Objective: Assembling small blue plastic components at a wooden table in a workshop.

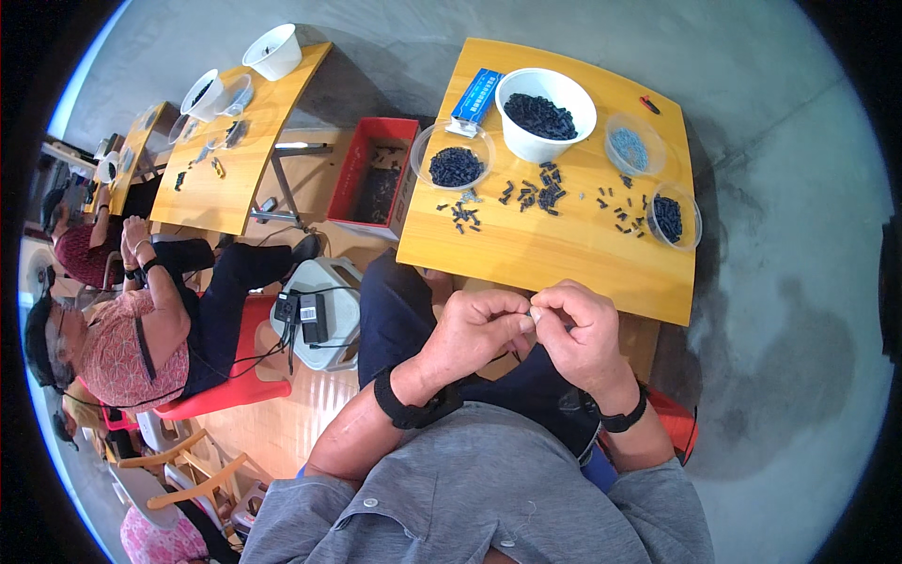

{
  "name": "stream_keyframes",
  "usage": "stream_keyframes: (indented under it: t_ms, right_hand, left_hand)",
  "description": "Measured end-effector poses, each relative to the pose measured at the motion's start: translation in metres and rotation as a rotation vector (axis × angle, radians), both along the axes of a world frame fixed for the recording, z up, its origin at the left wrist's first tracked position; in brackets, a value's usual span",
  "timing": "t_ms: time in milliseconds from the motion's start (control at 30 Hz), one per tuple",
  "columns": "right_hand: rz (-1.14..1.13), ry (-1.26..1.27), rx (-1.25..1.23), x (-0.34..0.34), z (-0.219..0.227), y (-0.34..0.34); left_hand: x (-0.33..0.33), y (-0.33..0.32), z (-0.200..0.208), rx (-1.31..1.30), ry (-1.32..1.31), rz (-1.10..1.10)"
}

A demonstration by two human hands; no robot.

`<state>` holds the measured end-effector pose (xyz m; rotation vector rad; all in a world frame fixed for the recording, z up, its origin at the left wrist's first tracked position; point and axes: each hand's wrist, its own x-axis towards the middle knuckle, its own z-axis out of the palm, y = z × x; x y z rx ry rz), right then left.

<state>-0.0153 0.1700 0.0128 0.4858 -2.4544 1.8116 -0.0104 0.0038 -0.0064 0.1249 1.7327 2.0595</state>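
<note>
Just off the table's near edge, my left hand [476, 331] and my right hand [580, 336] meet with fingertips pinched together. What they hold between them is too small and hidden to make out. Beyond them on the yellow wooden table [564, 268] lie loose small black parts [537, 195]. A clear bowl [489, 160] at the left holds more black parts, and a white tub [517, 141] at the back is partly filled with similar ones. To the right sit a clear tub of light blue pieces [629, 148] and a clear bowl of dark parts [667, 218].
A blue-and-white box [475, 97] lies at the table's back left, a small red-and-black tool [649, 104] at the back right. A red box [341, 193] stands on the floor left of the table, near a grey stool [324, 351] with black adapters. Another person [132, 338] sits further left.
</note>
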Motion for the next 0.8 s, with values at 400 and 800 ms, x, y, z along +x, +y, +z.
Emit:
stream_keyframes:
  t_ms: [400, 800]
  right_hand:
    - [0.172, -0.614, -0.392, -0.011, 0.005, 0.014]
    - [0.584, -1.029, -0.724, -0.015, -0.015, 0.019]
  left_hand:
    - [-0.007, 0.002, 0.001, 0.041, 0.261, 0.083]
    - [-0.008, 0.005, 0.011, 0.145, 0.236, 0.014]
